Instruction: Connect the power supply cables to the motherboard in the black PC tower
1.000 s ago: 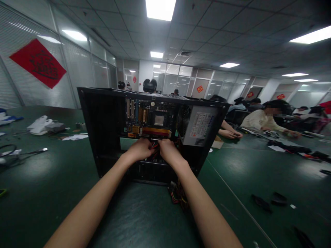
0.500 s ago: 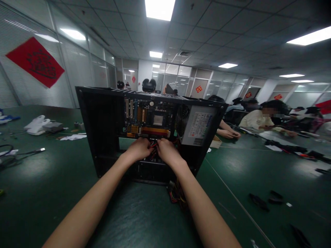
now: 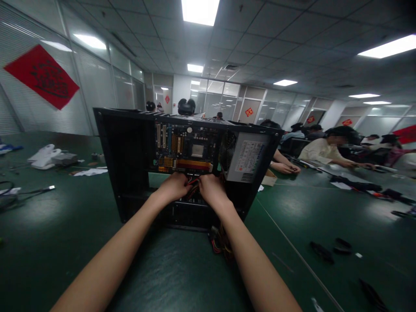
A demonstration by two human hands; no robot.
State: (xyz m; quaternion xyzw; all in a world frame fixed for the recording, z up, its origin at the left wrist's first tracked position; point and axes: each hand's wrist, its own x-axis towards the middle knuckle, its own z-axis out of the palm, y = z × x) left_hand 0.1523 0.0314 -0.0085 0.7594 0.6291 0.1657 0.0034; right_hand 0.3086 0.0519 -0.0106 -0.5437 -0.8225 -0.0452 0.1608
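Note:
An open black computer case (image 3: 121,151) stands on the green table, its inside facing me. Mounted within are a motherboard (image 3: 184,147) and, at the upper right, a silver power supply (image 3: 245,157). Just below the motherboard, my left hand (image 3: 173,186) and my right hand (image 3: 212,187) are close together, fingers curled inward. Red and dark cables (image 3: 194,186) run between them, and both hands are closed on these; the fingertips are partly hidden. Another bundle of cables (image 3: 219,242) hangs out at the case's lower front, beside my right forearm.
White plastic bags (image 3: 45,157) and a grey box (image 3: 65,159) lie on the left of the green table (image 3: 156,268). To the right are black parts (image 3: 321,251), a small carton (image 3: 269,177) and a co-worker's hands (image 3: 286,167). Other people sit farther back.
Both hands stay at the cables below the motherboard, with only a slight shift of the right fingers. The whole view has moved a little.

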